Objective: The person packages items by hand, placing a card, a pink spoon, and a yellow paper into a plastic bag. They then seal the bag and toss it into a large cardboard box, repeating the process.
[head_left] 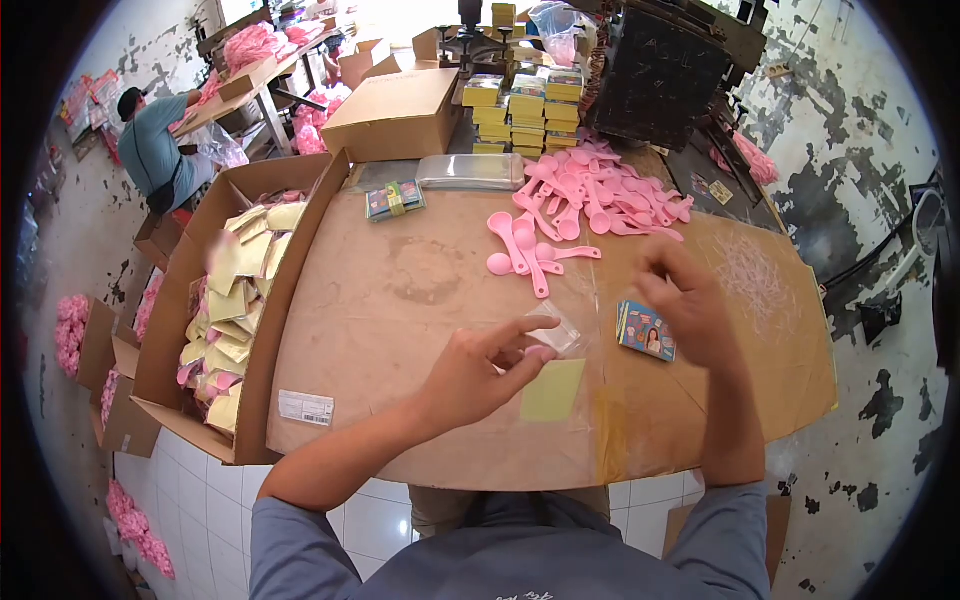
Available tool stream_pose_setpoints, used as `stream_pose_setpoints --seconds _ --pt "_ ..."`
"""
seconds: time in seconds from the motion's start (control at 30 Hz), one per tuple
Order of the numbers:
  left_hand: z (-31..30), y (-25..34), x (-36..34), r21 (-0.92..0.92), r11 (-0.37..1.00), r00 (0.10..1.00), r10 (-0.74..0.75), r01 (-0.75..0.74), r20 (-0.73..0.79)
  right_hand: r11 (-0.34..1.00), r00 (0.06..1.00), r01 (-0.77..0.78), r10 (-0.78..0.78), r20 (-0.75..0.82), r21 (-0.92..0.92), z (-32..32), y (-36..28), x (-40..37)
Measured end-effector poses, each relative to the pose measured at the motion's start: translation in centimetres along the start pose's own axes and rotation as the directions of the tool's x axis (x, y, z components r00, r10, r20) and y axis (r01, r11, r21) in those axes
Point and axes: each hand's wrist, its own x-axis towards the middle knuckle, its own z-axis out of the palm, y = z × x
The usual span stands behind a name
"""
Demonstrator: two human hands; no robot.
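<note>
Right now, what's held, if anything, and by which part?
The left hand seems to hold a pink piece against a clear bag; which part is unclear. Whether the blurred right hand holds anything is unclear.

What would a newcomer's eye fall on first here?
Probably the heap of pink spoons at the far side of the table. Next, the open cardboard box at left, filled with pale yellow packets. Then the left hand at mid-table, near a clear plastic bag and yellow card.

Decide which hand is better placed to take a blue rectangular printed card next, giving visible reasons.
Probably the right hand: it is close beside the stacked blue cards, whereas the left hand is farther away, occupied at a transparent plastic bag.
</note>
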Motion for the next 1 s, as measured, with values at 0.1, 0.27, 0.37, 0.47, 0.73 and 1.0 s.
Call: stream_pose_setpoints --seconds 0.1,0.27,0.37,0.47,0.73,1.0 --pt "-0.2 -1.2 0.3 -0.179 0.978 0.994 -0.105 0.107 0.018 0.761 0.97 -0.21 0.084 0.229 0.613 -7.6 4.5 -3.2" --pt "-0.4 -1.2 0.6 -0.341 0.92 0.981 -0.194 0.193 0.031 0.818 0.95 -0.306 0.227 -0.217 -0.486 -17.2 20.1 -7.9" --pt "-0.5 -1.5 0.8 -0.34 0.925 0.984 -0.178 0.173 0.018 0.594 0.901 -0.432 0.244 -0.36 -0.679 -15.6 18.3 -8.8" --pt "-0.3 -1.5 0.9 -0.315 0.934 0.983 -0.184 0.171 -0.012 0.514 0.914 -0.396 0.142 -0.38 -0.761 -13.0 14.2 -7.5" --pt "-0.4 -1.9 1.1 -0.37 0.909 0.974 -0.224 0.193 -0.044 0.945 0.932 -0.32 0.328 -0.153 0.074 -12.6 9.3 -4.0" --pt "-0.5 -1.6 1.1 -0.331 0.935 0.981 -0.167 0.127 -0.096 0.686 0.822 -0.519 0.237 -0.518 -0.509 -16.9 16.1 -6.9"
